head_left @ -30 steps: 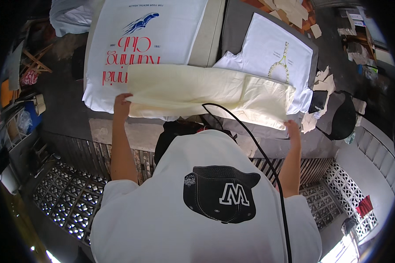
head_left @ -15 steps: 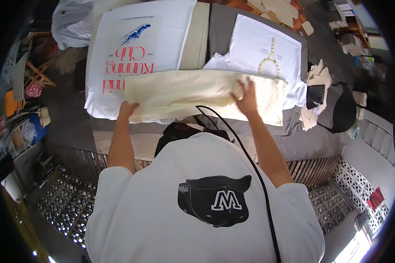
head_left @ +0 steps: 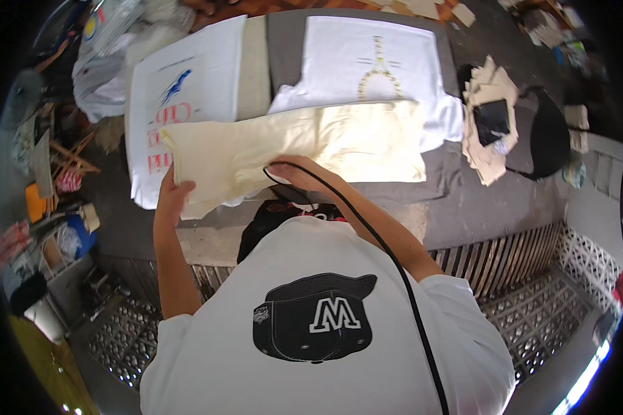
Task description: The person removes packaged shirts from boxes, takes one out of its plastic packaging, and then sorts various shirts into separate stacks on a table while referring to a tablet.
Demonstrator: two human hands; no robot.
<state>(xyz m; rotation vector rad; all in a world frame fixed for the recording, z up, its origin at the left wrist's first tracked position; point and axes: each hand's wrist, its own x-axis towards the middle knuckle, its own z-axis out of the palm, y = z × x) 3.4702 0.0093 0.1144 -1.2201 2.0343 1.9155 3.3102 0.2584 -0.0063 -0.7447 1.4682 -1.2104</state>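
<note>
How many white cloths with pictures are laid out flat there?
2. The blue-and-red printed cloth lies left, the cloth with the ring-shaped print right. The cream cloth partly covers both, so more may be hidden.

Red lettering (head_left: 173, 113), partly covered, on white cloth (head_left: 211, 66); white letter (head_left: 335, 317) on black cap print (head_left: 284, 325).

Before you, a long cream fabric strip (head_left: 374, 138) overlaps the white red-lettered cloth garment (head_left: 208, 76) at left and the white ring-printed cloth garment (head_left: 415, 69) at right. Farther right, a flat black square (head_left: 491, 122) lies on ragged tan sheets (head_left: 474, 152), left of a black rounded pad (head_left: 543, 131).
</note>
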